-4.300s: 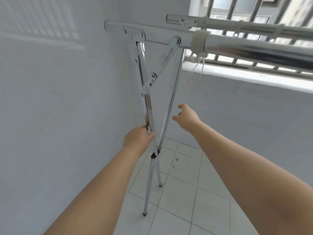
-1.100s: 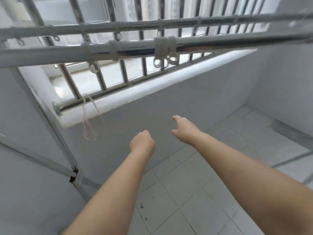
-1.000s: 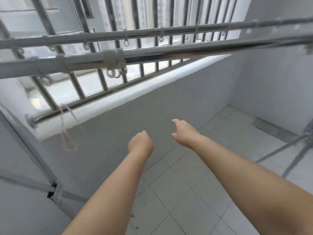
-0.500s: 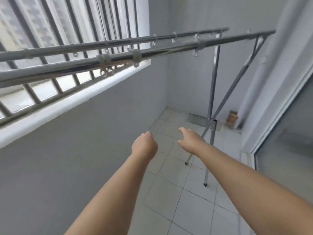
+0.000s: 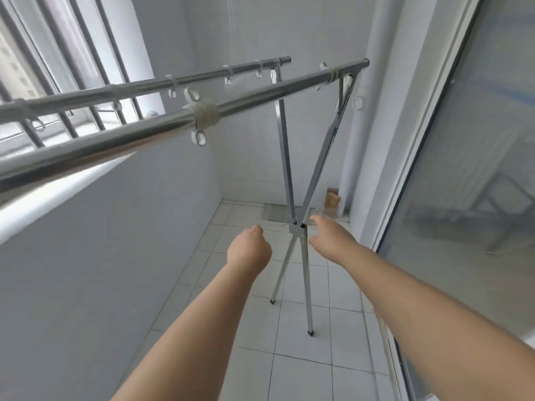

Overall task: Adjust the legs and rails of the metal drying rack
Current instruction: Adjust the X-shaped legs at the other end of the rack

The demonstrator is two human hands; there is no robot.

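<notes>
The metal drying rack has two long shiny rails: the near rail (image 5: 121, 140) and the far rail (image 5: 144, 85), both running from lower left to upper right, with white plastic clips (image 5: 202, 112) on them. At the far end stand its crossed legs (image 5: 298, 227), hinged in the middle, feet on the tiled floor. My left hand (image 5: 249, 250) is curled into a loose fist and holds nothing, left of the hinge. My right hand (image 5: 330, 235) reaches forward with fingers apart, just right of the hinge, touching nothing that I can see.
A barred window (image 5: 58, 68) and a low grey wall (image 5: 101, 241) run along the left. A sliding glass door (image 5: 463, 169) closes the right side. A small brown object (image 5: 333, 198) sits in the far corner on the white floor tiles (image 5: 304, 357).
My view has swung right from the rack's near end, along the rails, to the far crossed legs. My left hand let go of the near leg; both arms stay stretched out.
</notes>
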